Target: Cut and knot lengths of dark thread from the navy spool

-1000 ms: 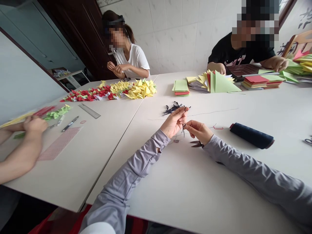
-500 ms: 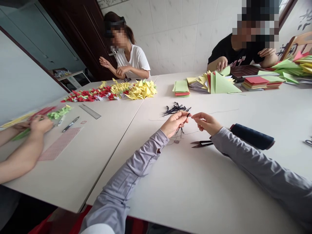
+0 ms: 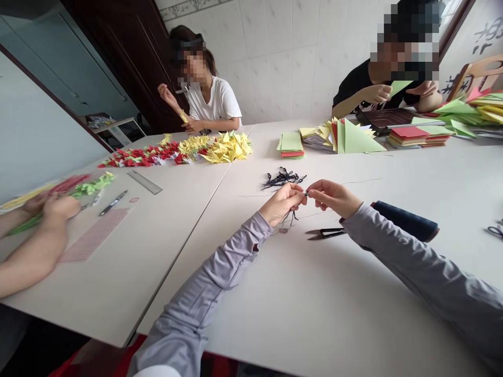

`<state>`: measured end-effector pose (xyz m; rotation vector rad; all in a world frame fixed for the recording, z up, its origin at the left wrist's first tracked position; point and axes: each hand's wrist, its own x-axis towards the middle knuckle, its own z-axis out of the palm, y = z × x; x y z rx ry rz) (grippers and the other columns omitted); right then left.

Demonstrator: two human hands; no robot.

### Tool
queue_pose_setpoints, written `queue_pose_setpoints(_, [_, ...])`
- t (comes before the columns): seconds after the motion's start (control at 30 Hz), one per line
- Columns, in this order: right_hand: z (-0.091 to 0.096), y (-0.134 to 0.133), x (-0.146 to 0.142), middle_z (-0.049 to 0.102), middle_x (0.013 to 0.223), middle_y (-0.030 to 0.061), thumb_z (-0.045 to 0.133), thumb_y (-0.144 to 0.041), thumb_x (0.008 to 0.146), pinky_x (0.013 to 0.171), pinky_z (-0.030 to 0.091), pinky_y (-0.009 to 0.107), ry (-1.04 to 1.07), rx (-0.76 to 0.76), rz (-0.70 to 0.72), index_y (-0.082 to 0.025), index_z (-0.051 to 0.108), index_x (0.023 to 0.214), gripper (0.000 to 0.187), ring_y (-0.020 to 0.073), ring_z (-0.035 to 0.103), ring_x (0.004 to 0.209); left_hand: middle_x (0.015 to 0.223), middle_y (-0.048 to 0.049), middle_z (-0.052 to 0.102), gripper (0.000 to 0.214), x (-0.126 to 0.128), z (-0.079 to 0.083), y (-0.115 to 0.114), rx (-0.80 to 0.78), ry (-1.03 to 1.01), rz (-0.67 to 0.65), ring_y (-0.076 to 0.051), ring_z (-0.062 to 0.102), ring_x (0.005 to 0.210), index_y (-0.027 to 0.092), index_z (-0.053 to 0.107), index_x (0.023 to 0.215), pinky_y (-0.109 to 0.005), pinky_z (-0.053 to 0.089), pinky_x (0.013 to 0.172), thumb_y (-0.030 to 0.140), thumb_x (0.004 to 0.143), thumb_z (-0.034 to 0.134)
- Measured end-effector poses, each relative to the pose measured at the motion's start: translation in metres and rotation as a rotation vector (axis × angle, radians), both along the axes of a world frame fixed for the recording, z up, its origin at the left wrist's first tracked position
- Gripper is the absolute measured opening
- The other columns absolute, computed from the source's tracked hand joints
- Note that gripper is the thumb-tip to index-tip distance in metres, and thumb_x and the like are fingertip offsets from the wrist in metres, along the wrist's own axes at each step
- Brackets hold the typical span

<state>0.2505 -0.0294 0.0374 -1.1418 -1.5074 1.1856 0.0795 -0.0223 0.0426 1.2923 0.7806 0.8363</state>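
My left hand and my right hand meet at the fingertips above the white table. Between them they pinch a short dark thread, whose loose strands hang below my left hand. Just beyond lies a tangled bunch of black thread pieces. Small snip scissors rest under my right wrist, apart from it. A dark thread spool lies on its side behind my right forearm, partly hidden by the sleeve.
Rows of folded paper cranes lie on the adjoining table. A co-worker's hands work near a ruler and pen. Stacks of coloured paper stand ahead. Two more people sit across the tables.
My hands have closed together until the fingertips of both meet on the thread. The scissors are now fully uncovered. The far co-worker has lifted a green paper.
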Motion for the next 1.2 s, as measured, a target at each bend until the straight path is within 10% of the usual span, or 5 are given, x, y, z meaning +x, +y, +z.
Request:
queue_pose_setpoints(0.73, [-0.015, 0.005, 0.004, 0.058, 0.076, -0.0017, 0.071, -0.052, 0.064, 0.06, 0.048, 0.026, 0.36, -0.052, 0.009, -0.02, 0.04, 0.07, 0.045, 0.0074, 0.054, 0.061, 0.068, -0.0002, 0.057, 0.029, -0.008, -0.011, 0.008, -0.088, 0.049, -0.148, -0.002, 0.027, 0.046, 0.013, 0.055, 0.075, -0.02, 0.015, 0.043, 0.039, 0.07, 0.069])
queue_pose_setpoints(1.2, [-0.027, 0.011, 0.016, 0.053, 0.076, 0.0045, 0.054, -0.03, 0.079, 0.06, 0.042, 0.027, -0.494, 0.491, -0.055, -0.019, 0.066, 0.072, 0.018, 0.0111, 0.046, 0.059, 0.066, -0.0018, 0.058, 0.03, -0.008, -0.015, 0.012, -0.138, 0.088, -0.122, -0.003, 0.029, 0.047, 0.012, 0.058, 0.074, -0.02, 0.014, 0.043, 0.038, 0.066, 0.071])
